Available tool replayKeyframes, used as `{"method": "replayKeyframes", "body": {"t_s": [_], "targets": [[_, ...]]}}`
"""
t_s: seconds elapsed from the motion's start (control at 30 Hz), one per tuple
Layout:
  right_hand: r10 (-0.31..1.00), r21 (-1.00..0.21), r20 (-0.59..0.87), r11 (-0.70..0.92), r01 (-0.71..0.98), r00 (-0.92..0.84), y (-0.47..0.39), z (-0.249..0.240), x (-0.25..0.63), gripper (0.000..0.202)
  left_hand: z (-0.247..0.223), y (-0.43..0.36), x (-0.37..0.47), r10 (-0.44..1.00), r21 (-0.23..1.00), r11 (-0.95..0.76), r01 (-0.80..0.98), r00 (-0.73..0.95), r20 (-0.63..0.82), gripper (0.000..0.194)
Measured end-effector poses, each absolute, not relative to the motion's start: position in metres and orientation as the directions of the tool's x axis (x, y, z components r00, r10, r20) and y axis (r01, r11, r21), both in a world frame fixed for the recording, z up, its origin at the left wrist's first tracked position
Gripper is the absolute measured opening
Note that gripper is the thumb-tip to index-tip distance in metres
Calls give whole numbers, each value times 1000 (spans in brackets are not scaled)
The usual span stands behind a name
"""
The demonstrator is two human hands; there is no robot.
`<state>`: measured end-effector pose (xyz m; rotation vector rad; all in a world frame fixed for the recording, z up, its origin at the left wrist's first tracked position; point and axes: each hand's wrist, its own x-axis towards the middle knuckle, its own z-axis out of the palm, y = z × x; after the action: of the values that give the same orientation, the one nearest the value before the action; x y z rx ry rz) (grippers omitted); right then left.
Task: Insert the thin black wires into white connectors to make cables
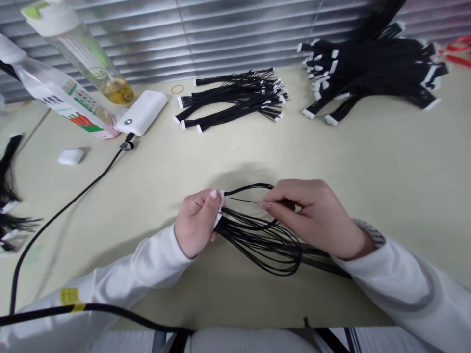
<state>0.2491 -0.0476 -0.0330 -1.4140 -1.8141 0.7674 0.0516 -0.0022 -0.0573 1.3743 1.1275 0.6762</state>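
Note:
My left hand [196, 220] is closed around a white connector [221, 203], its thumb pressed on the top. From that connector a bundle of black wires [279, 250] runs to the right, several of them bent into loops. My right hand [309, 211] pinches one thin black wire [243, 200] between thumb and forefinger, a short way right of the connector. The wire's left end reaches close to the connector face; whether it sits inside, I cannot tell. The far end of the bundle passes under my right wrist.
Behind my hands lie a small pile of black wire harnesses [235, 98] and a larger pile [371, 68]. At the left stand a drink bottle [69, 98], a tumbler [88, 59], a white power bank [143, 113] with a black cable [73, 206], and a small white case [71, 156].

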Motion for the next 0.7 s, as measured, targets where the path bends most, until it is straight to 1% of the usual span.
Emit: {"method": "replayKeyframes", "body": {"t_s": [0.27, 0.53, 0.7], "targets": [[971, -790, 175, 237, 565, -162, -48, -33, 249, 11, -57, -2, 53, 903, 962, 126, 242, 373, -212, 54], [926, -746, 271, 375, 550, -264, -49, -31, 251, 10, -56, -2, 52, 896, 961, 89, 261, 402, -192, 52], [935, -723, 272, 355, 593, -227, -48, -35, 246, 10, -58, -3, 52, 882, 966, 55, 252, 441, -166, 52]]}}
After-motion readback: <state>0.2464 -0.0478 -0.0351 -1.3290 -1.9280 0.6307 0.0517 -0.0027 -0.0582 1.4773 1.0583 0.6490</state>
